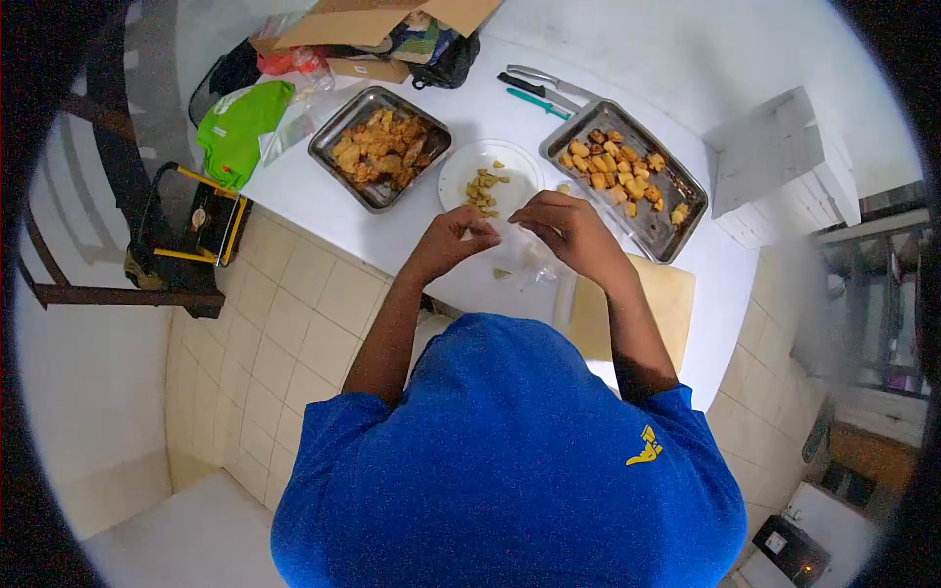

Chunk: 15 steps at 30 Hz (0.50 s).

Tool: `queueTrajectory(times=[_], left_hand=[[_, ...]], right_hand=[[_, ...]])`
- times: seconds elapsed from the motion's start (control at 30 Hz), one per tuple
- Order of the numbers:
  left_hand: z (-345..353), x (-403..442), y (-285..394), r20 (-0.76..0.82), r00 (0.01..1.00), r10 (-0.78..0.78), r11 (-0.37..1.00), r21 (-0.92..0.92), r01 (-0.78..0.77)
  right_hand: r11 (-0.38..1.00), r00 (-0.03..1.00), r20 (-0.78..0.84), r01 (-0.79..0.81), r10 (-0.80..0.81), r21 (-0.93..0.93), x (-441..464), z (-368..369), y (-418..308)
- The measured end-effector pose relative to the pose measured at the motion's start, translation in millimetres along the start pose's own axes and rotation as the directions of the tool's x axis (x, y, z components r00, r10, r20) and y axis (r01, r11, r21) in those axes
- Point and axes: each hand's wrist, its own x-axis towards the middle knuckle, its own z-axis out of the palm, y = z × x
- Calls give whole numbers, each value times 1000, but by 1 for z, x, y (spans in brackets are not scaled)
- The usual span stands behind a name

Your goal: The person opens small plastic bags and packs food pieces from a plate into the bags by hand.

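A white plate [521, 167] with small greenish-brown pieces [480, 189] stands on the white table [392, 238]. At its near left edge is my left hand [456, 240], thumb and fingers bent towards each other, with whatever lies between them too small to make out. My right hand [564, 230] is at the near right edge, its fingertips pinched together over a clear plastic bag [534, 260]. What that pinch holds, if anything, is too small to tell. One small piece [501, 273] lies on the table just below the hands.
Metal trays hold fried pieces [382, 147] at the left and browned chunks [613, 167] at the right. Knives [539, 90] lie behind. A cutting board [637, 314] is near my right forearm. White boxes [784, 167] stand at the right, a cardboard box [343, 24] behind left.
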Motion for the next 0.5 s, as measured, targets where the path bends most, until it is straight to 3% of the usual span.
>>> queueTrajectory(times=[0.07, 0.17, 0.27, 0.5], left_hand=[[4, -5, 19, -55, 998, 14, 983, -183, -23], [-4, 2, 19, 77, 996, -47, 996, -69, 53], [-10, -1, 18, 76, 997, -34, 953, -297, 55], [-21, -6, 12, -94, 996, 4, 993, -116, -15]], right_hand=[[1000, 1000, 8, 1, -1, -7, 2, 0, 0], [999, 1000, 28, 8, -7, -45, 6, 6, 2], [998, 1000, 4, -3, 4, -58, 9, 13, 2], [990, 990, 39, -138, 139, -15, 9, 21, -15]])
